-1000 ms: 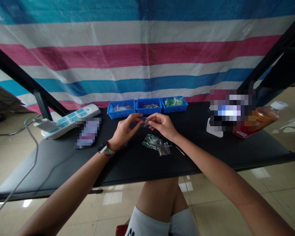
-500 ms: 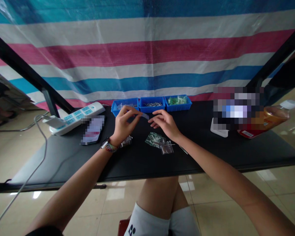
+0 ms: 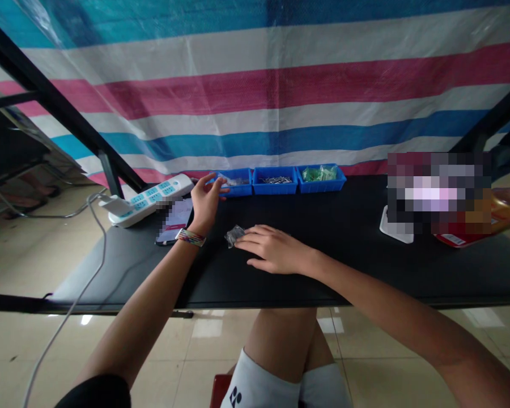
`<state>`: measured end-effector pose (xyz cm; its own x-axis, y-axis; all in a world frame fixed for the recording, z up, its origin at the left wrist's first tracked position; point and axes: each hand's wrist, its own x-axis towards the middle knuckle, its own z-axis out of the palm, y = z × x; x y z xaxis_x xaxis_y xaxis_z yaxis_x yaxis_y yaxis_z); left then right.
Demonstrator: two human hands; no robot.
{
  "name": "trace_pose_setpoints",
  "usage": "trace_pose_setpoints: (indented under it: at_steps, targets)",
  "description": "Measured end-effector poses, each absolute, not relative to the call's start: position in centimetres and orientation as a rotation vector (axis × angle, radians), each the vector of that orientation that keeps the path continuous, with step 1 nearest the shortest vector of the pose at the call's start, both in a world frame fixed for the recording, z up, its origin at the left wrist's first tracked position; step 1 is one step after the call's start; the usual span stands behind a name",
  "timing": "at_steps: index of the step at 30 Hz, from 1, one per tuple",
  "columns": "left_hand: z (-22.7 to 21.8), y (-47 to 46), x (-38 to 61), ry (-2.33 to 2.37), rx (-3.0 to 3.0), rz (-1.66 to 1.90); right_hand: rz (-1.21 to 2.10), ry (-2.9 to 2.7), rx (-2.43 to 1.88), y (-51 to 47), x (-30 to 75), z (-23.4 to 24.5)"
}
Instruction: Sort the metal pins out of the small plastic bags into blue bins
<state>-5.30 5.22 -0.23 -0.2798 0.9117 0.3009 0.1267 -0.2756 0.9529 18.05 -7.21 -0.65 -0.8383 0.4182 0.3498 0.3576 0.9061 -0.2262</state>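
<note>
My left hand reaches to the left blue bin at the back of the black table. Its thumb and fingers are pinched at the bin's near left corner on a small clear bag. A woven band sits on that wrist. My right hand lies flat on the table with its fingers stretched out. Its fingertips touch another small clear bag holding small parts. The hand covers whatever lies beneath it.
A middle blue bin holds metal parts and a right blue bin holds green parts. A power strip and a phone lie left of my left hand. A white stand and an orange bottle are at the right.
My left hand carried the small clear bag from mid-table out to the left bin. My right hand let go, dropped flat on the table and slid left to another bag. The view shifted left.
</note>
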Motion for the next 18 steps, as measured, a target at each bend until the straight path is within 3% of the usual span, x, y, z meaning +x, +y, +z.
trace_pose_setpoints:
  at_steps: [11, 14, 18]
  targets:
    - [-0.6, 4.2, -4.4, 1.259, 1.626, 1.556, 0.082, -2.570, -0.739, -5.4, 19.6, -0.3]
    - [0.2, 3.1, -3.4, 1.148, 1.749, 1.476, 0.310, -2.332, -0.771, -5.1, 19.6, -0.4]
    - [0.9, 1.6, -2.3, 0.935, 1.944, 1.237, 0.867, -1.753, -0.825, -3.8, 19.7, -0.9]
